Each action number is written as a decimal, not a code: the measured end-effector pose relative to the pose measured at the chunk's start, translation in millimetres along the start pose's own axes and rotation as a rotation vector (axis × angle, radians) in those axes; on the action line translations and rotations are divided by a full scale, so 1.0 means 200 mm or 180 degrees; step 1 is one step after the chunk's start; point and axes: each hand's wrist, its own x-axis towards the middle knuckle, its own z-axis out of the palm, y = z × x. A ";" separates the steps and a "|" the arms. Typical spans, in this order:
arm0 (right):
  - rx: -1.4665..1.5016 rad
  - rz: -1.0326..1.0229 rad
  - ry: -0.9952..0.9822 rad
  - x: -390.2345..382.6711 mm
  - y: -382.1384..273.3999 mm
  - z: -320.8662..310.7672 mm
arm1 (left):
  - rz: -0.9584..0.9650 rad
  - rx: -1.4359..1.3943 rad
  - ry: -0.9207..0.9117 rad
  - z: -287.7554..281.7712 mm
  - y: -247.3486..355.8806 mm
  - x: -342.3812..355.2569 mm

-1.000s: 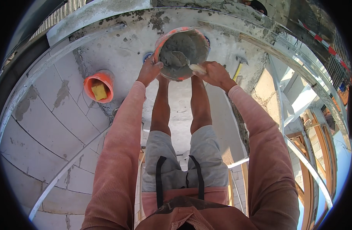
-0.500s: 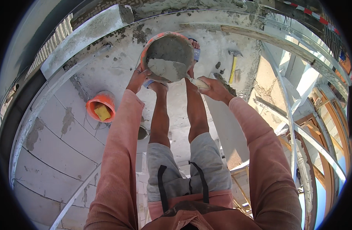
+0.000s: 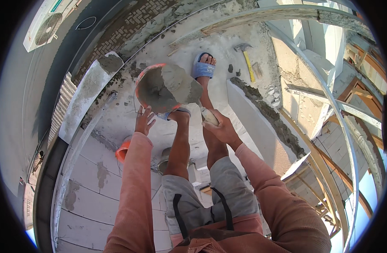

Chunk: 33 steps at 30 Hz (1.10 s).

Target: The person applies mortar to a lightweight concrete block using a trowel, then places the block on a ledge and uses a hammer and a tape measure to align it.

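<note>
My right hand grips the pale handle of a trowel. The trowel's blade is buried under a large heap of wet grey mortar, which overlaps the right side of an orange bucket. More mortar lines the inside of this bucket, which looks tilted. By the bucket's near edge is my left hand, its fingers spread and nothing in its grasp; I cannot tell whether a fingertip touches the rim. My sandalled feet stand just right of the bucket and at its near side.
A pale block topped with rough mortar lies to the right. Beyond it are a yellow-handled hammer and a long wooden beam. A smaller orange bucket sits partly behind my left sleeve. Curved-looking rails run along both sides.
My left fingers have opened from their hold on the bucket's rim. The trowel has come up with a heap of mortar, nearer to me. The view has turned and shifted.
</note>
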 end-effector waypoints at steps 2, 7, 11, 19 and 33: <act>0.0210 0.0182 0.0453 -0.05 0.04 -0.02 | 0.0060 0.0215 -0.0099 -0.03 -0.05 -0.04; 0.0440 0.0423 0.1224 0.07 0.16 -0.14 | -0.0274 0.0320 0.0157 -0.21 -0.29 -0.14; 0.0093 0.0190 0.1945 0.51 0.18 -0.43 | -0.0385 0.0458 0.0208 -0.44 -0.54 -0.20; -0.2574 -0.0443 0.2142 1.20 -0.11 -1.29 | -0.0752 0.0369 0.0860 -0.61 -0.91 -0.46; -0.4687 -0.1415 0.1582 1.58 -0.56 -1.58 | -0.0705 0.0510 0.1105 -0.49 -0.98 -0.70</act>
